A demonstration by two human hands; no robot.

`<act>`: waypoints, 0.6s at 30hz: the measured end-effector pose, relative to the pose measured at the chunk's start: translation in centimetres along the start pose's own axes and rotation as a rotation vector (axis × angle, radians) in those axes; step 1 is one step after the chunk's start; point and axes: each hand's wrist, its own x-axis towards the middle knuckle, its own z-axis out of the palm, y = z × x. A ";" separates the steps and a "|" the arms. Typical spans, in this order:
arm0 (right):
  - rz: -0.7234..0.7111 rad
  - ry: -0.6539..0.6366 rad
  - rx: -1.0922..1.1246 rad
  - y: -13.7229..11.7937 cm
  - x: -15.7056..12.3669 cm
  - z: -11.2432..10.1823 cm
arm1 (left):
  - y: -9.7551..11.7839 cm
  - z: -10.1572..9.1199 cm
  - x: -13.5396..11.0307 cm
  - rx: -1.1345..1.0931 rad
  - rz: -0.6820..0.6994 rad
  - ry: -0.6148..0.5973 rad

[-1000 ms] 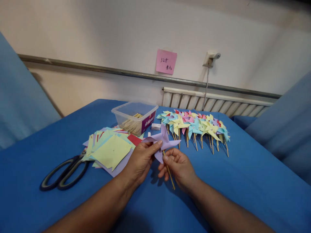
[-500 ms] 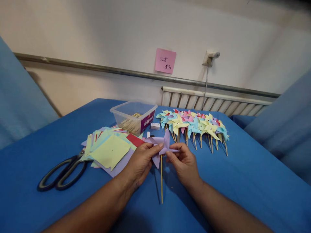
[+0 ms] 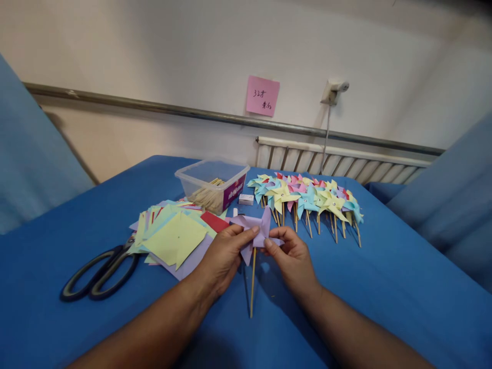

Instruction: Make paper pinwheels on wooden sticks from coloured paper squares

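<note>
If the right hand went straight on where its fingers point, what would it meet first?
The purple pinwheel, at the fingertips of the right hand; beyond it, probably the left hand, though depth is unclear.

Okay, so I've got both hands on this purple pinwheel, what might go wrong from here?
First, the paper of the purple pinwheel might crease where the left hand and right hand pinch it. Second, no fingers hold the lower end of the stick, so it could tilt. Third, the scissors seem tucked under the loose paper sheets; tugging them might scatter the pile.
</note>
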 end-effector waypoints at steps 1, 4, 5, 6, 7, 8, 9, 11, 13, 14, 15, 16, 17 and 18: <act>-0.006 0.007 -0.009 0.0 0.1 -0.1 | 0.0 0.0 0.0 0.008 -0.007 0.004; -0.039 0.009 -0.014 0.1 0.4 -0.5 | 0.0 -0.1 0.2 0.021 -0.020 0.012; -0.044 0.006 0.001 0.2 0.5 -0.7 | 0.0 -0.2 0.2 0.021 -0.026 0.008; -0.043 -0.002 0.026 0.3 0.6 -0.8 | -0.1 -0.2 0.2 0.022 -0.032 -0.001; -0.033 -0.013 0.057 0.4 0.8 -1.0 | -0.1 -0.2 0.2 0.026 -0.038 -0.013; -0.017 -0.023 0.093 0.5 1.0 -1.1 | -0.2 -0.2 0.2 0.032 -0.044 -0.028; 0.003 -0.032 0.128 0.6 1.1 -1.2 | -0.2 -0.2 0.2 0.041 -0.050 -0.039; 0.039 -0.045 0.181 0.8 1.3 -1.3 | -0.3 -0.1 0.0 0.058 -0.060 -0.049; 0.064 -0.045 0.213 1.0 1.4 -1.3 | -0.3 0.0 -0.1 0.073 -0.074 -0.045; 0.074 -0.043 0.224 1.0 1.5 -1.3 | -0.3 0.0 -0.2 0.083 -0.083 -0.044; 0.084 -0.043 0.233 1.0 1.4 -1.3 | -0.3 0.0 -0.2 0.092 -0.092 -0.046; 0.096 -0.045 0.241 1.0 1.4 -1.2 | -0.3 0.0 -0.3 0.097 -0.102 -0.057; 0.109 -0.052 0.251 0.9 1.4 -1.2 | -0.3 0.0 -0.3 0.094 -0.110 -0.076; 0.121 -0.061 0.263 0.8 1.4 -1.2 | -0.3 -0.1 -0.3 0.086 -0.118 -0.100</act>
